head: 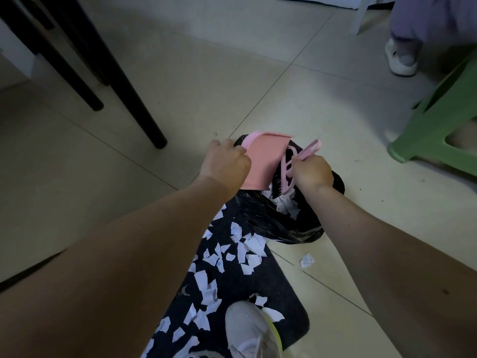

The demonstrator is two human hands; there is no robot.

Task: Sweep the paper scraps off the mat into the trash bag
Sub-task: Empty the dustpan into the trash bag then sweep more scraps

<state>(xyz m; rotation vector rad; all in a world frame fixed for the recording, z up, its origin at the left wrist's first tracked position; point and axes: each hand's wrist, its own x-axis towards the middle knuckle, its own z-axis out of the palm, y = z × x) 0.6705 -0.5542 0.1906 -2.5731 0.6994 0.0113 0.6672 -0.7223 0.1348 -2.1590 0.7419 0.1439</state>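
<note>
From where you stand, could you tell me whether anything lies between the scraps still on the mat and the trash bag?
Nothing visible blocks the way. The paper scraps spread along the mat right up to the trash bag, whose open mouth already holds some. A shoe stands on the mat's near end, behind most scraps.

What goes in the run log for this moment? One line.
left hand: holds dustpan | right hand: holds brush | over trash bag | scraps remain on mat

Dustpan handle (246, 143) hidden in left hand (225, 164); mat (232, 285) cut off by bottom edge.
</note>
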